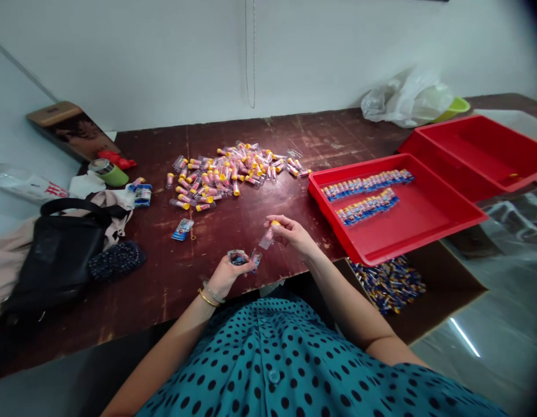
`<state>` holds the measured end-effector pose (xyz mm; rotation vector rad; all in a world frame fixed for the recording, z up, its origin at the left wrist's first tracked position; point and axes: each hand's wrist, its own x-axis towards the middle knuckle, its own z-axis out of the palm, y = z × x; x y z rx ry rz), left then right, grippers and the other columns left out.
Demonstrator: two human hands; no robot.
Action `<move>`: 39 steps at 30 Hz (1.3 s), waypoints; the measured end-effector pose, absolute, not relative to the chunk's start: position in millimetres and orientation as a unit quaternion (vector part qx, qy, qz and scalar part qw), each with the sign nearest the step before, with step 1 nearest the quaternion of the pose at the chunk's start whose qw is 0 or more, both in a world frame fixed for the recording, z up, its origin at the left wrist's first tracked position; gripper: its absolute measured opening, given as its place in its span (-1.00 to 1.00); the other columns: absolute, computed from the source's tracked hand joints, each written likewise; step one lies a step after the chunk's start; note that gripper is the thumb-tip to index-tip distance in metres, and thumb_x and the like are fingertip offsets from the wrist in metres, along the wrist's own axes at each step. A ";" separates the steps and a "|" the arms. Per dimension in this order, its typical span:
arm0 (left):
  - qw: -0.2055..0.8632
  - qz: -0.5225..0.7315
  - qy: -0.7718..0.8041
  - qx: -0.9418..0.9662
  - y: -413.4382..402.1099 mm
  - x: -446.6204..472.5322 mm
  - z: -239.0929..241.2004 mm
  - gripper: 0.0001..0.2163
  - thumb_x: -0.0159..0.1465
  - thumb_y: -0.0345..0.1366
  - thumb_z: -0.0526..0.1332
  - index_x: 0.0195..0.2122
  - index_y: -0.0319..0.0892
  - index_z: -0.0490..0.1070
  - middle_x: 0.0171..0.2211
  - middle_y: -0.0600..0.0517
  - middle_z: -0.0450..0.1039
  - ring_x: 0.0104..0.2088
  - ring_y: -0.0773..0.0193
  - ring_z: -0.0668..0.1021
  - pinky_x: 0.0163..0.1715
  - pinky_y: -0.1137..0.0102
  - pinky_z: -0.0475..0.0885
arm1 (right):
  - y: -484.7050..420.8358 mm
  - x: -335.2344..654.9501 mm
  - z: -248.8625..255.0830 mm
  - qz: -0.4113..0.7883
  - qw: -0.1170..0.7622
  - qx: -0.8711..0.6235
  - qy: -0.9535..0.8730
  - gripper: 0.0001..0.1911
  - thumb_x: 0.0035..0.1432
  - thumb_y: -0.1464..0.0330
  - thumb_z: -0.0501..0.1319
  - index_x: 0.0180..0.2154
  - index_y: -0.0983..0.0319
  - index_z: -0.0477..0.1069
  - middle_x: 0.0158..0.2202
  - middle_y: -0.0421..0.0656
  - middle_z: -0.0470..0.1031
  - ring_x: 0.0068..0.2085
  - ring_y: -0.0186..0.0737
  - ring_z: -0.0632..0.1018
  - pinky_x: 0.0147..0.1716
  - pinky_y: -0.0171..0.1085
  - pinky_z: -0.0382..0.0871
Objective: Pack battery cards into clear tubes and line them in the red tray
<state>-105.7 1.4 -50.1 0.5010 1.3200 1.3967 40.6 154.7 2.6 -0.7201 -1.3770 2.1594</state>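
Note:
My right hand [292, 234] pinches a small clear tube with a yellow cap [268, 234] above the near edge of the dark wooden table [233, 231]. My left hand [228, 272] is closed on small blue printed wrappers [242, 258], just left of the tube and close to it. A heap of similar yellow-capped tubes [227, 171] lies further back on the table. One loose blue wrapper [182, 229] lies to the left of my hands.
A red tray [416, 223] at right holds two rows of wrapped tubes [366, 194]; a second red tray [481, 153] sits behind it. A cardboard box [446, 284] of blue wrappers stands below. A black bag [59, 249], green cup [107, 172] and plastic bag [407, 98] are also there.

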 end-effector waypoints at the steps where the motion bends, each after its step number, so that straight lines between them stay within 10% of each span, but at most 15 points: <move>1: 0.547 0.590 0.556 0.210 1.3 -104.8 -49.2 -0.63 -0.18 -0.22 0.54 -0.47 -0.20 0.39 -0.49 0.11 0.45 -0.47 0.35 0.44 -0.48 0.43 0.34 | 151.5 38.7 5.2 0.792 0.235 -0.251 -0.504 -0.59 -0.03 0.20 0.40 -0.11 0.16 0.51 -0.14 -0.16 0.55 -0.32 -0.35 0.51 -0.26 -0.32 0.42; 15: 0.596 0.563 0.522 0.235 0.2 -91.3 -48.7 -0.67 -0.02 -0.12 0.46 -0.47 -0.23 0.40 -0.55 0.12 0.37 -0.51 0.37 0.41 -0.45 0.43 0.27 | 130.9 40.6 -6.8 0.728 0.253 -0.218 -0.599 -0.72 0.07 0.25 0.35 -0.32 0.19 0.27 -0.25 -0.20 0.51 -0.34 -0.33 0.49 -0.30 -0.30 0.41; 29: 0.595 0.609 0.494 0.174 22.6 -81.6 -15.1 -0.59 -0.06 -0.09 0.49 -0.25 -0.20 0.56 -0.29 0.02 0.55 -0.28 0.27 0.50 -0.27 0.42 0.37 | 114.3 58.2 -24.2 0.588 0.345 -0.218 -0.698 -0.69 0.10 0.21 0.35 -0.15 0.19 0.44 -0.08 -0.11 0.51 0.00 -0.17 0.51 0.11 -0.15 0.33; 39: 0.594 0.577 0.517 0.216 32.0 -67.8 -15.2 -0.63 0.00 -0.11 0.46 -0.23 -0.22 0.55 -0.31 0.03 0.54 -0.33 0.33 0.48 -0.28 0.44 0.36 | 122.8 79.5 -17.7 0.566 0.366 -0.225 -0.703 -0.78 0.12 0.23 0.34 -0.20 0.17 0.51 -0.13 -0.13 0.55 -0.07 -0.20 0.55 0.03 -0.18 0.38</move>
